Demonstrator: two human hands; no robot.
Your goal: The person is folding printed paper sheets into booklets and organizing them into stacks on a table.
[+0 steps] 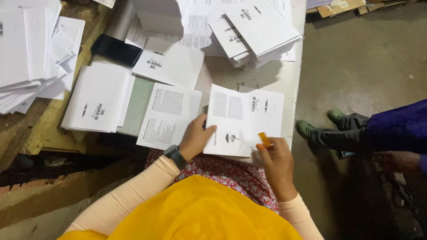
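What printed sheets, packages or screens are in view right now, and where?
Folded white sheet: under left hand and right hand.
Orange tool: in right hand.
White booklet stack: top centre.
Printed page: left of sheet.
Black phone: upper left, screen dark.

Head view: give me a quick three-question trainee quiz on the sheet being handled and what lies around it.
1. True or false: the left hand rests on the printed sheet's left edge.
2. What does the right hand pinch? A) small orange tool B) black phone C) pen
3. The black phone lies at the table's far ____ side.

Key: 1 true; 2 A; 3 left.
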